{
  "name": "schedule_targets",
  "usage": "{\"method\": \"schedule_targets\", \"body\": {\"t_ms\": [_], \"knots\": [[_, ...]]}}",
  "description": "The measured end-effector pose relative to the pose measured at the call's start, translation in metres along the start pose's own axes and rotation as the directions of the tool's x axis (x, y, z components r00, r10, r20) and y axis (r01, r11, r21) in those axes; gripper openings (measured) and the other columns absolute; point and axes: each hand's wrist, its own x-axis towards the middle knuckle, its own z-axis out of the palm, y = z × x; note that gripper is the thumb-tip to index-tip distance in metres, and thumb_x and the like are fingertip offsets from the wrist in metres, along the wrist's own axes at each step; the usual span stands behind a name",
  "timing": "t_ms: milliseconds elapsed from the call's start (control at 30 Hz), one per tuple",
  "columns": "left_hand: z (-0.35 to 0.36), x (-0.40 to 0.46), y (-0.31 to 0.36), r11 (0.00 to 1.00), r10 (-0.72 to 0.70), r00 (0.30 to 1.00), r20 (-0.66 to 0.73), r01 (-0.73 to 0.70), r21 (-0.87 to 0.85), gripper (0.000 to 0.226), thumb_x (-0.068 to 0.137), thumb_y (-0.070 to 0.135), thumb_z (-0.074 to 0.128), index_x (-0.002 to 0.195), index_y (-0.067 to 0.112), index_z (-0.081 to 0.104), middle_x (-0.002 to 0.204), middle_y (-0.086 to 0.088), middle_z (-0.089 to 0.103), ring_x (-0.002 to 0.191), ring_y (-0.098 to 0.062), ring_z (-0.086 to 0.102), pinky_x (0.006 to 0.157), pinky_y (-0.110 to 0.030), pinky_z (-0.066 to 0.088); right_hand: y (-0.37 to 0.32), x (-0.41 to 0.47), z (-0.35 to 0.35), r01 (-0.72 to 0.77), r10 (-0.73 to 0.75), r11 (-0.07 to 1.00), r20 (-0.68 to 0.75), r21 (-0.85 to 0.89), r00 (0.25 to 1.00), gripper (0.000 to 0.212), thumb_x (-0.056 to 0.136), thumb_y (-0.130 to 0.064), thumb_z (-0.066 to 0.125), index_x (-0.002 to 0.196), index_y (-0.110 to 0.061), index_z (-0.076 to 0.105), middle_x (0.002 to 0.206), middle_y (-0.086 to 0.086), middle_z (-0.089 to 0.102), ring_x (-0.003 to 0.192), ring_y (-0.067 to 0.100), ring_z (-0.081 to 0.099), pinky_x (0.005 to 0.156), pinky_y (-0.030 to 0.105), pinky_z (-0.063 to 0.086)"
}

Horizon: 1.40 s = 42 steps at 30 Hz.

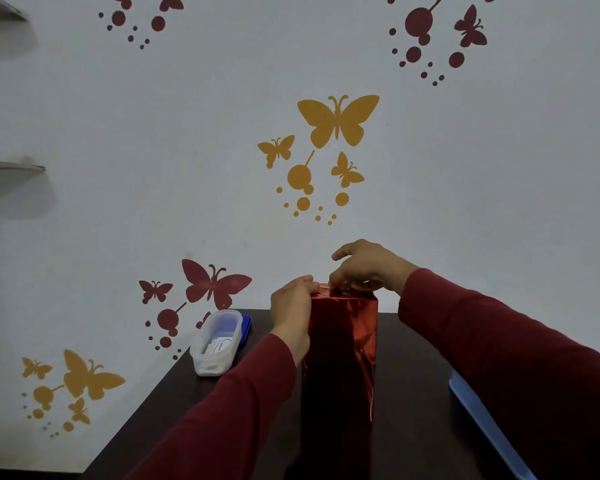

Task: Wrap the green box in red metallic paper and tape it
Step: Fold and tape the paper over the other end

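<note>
1. The left hand [291, 306] is at the top left edge of the wrapped box; its fingers curl and pinch the red metallic paper [340, 341] at the top.
2. The right hand [364, 268] comes from above on the top of the box, with its fingertips bent down and pinching the paper fold near the top middle. The index finger of this hand sticks out toward the left, free from the paper.
3. Both arms wear dark red sleeves [499, 341].
4. The box stands upright on the dark table [160, 410], between the two forearms, and the red paper covers all its visible sides. No green shows in this view. The paper is wrinkled on the right side, about in the middle of its height.
5. I cannot see any tape on the box from this view.
6. To the left of the box, on the table, lies a clear plastic container [217, 344] with a white paper inside; a blue lid [246, 329] is just behind it.
7. At the right edge of the table a light blue flat thing [482, 420] is partly hidden by the right sleeve.
8. Behind the table there is a pale wall [187, 168] with yellow and dark red butterfly stickers.
</note>
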Motion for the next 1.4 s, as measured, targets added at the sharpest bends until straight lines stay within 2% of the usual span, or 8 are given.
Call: {"method": "schedule_targets", "body": {"t_ms": [233, 433, 733, 800, 900, 1000, 1100, 1400], "knots": [[0.008, 0.004, 0.008, 0.978, 0.052, 0.998, -0.029, -0.044, 0.205, 0.020, 0.095, 0.026, 0.064, 0.077, 0.019, 0.064, 0.098, -0.005, 0.068, 0.100, -0.028, 0.063, 0.099, -0.046, 0.052, -0.008, -0.001, 0.001, -0.028, 0.029, 0.998, 0.011, -0.056, 1.000, 0.071, 0.076, 0.000, 0.081, 0.139, -0.020, 0.056, 0.072, 0.005, 0.073, 0.062, 0.011, 0.065, 0.049, 0.020, 0.046], [0.014, 0.005, 0.015, 0.897, 0.133, 0.989, -0.068, -0.091, 0.432, 0.032, 0.088, 0.013, 0.063, 0.059, 0.015, 0.049, 0.061, -0.001, 0.049, 0.062, -0.021, 0.047, 0.049, -0.026, 0.031, -0.013, 0.004, 0.003, -0.062, 0.064, 0.993, 0.018, -0.098, 0.998, 0.075, 0.076, 0.003, 0.078, 0.143, -0.021, 0.053, 0.070, 0.005, 0.071, 0.060, 0.012, 0.063, 0.049, 0.020, 0.045], [0.010, 0.005, 0.009, 0.878, 0.226, 0.969, -0.102, -0.157, 0.452, 0.021, 0.087, 0.006, 0.058, 0.067, 0.010, 0.062, 0.067, -0.008, 0.057, 0.053, -0.019, 0.046, 0.043, -0.021, 0.033, -0.013, 0.017, -0.003, -0.153, 0.139, 0.976, -0.093, -0.157, 0.986, 0.134, 0.068, -0.010, 0.096, 0.162, -0.043, 0.006, 0.114, 0.015, 0.059, 0.068, 0.020, 0.056, 0.073, 0.033, 0.057], [0.009, 0.006, 0.008, 0.882, 0.230, 0.969, -0.087, -0.170, 0.439, 0.020, 0.086, 0.005, 0.058, 0.068, 0.012, 0.063, 0.070, -0.008, 0.057, 0.056, -0.019, 0.045, 0.039, -0.019, 0.034, -0.006, 0.014, -0.010, -0.194, 0.186, 0.968, -0.063, -0.157, 0.981, 0.125, 0.075, -0.013, 0.092, 0.164, -0.035, 0.007, 0.096, 0.010, 0.054, 0.080, 0.025, 0.049, 0.075, 0.036, 0.044], [0.010, 0.005, 0.007, 0.877, 0.231, 0.971, -0.063, -0.180, 0.445, 0.019, 0.087, 0.003, 0.057, 0.071, 0.013, 0.061, 0.071, -0.007, 0.053, 0.055, -0.017, 0.041, 0.035, -0.016, 0.029, 0.007, 0.000, -0.011, -0.238, 0.238, 0.970, -0.006, 0.041, 0.971, 0.093, 0.088, -0.001, 0.078, 0.161, -0.031, 0.029, 0.121, 0.006, 0.052, 0.099, 0.023, 0.049, 0.081, 0.037, 0.041], [0.011, 0.004, 0.006, 0.887, 0.228, 0.970, -0.080, -0.173, 0.428, 0.019, 0.085, 0.002, 0.055, 0.068, 0.012, 0.054, 0.069, -0.008, 0.048, 0.060, -0.021, 0.038, 0.042, -0.023, 0.028, 0.020, 0.000, -0.002, -0.265, 0.281, 0.896, 0.007, 0.356, 0.960, 0.054, 0.094, 0.004, 0.064, 0.137, -0.028, 0.061, 0.126, 0.001, 0.061, 0.088, 0.017, 0.056, 0.071, 0.036, 0.046], [0.011, 0.005, 0.008, 0.880, 0.213, 0.972, -0.104, -0.145, 0.453, 0.019, 0.086, 0.004, 0.056, 0.067, 0.011, 0.055, 0.067, -0.007, 0.052, 0.055, -0.019, 0.040, 0.041, -0.022, 0.029, 0.024, 0.006, 0.014, -0.177, 0.215, 0.922, -0.075, 0.343, 0.974, 0.018, 0.095, -0.013, 0.069, 0.113, -0.013, 0.070, 0.104, 0.004, 0.066, 0.082, 0.019, 0.059, 0.072, 0.039, 0.055], [0.007, 0.005, 0.007, 0.906, 0.152, 0.987, -0.051, -0.119, 0.407, 0.027, 0.093, 0.021, 0.057, 0.067, 0.013, 0.059, 0.077, -0.006, 0.064, 0.082, -0.030, 0.061, 0.078, -0.033, 0.050, 0.057, 0.008, 0.036, 0.023, 0.131, 0.820, -0.228, 0.572, 0.965, 0.038, 0.089, -0.007, 0.055, 0.106, -0.029, 0.080, 0.119, -0.005, 0.074, 0.114, 0.021, 0.068, 0.109, 0.042, 0.052]]}}
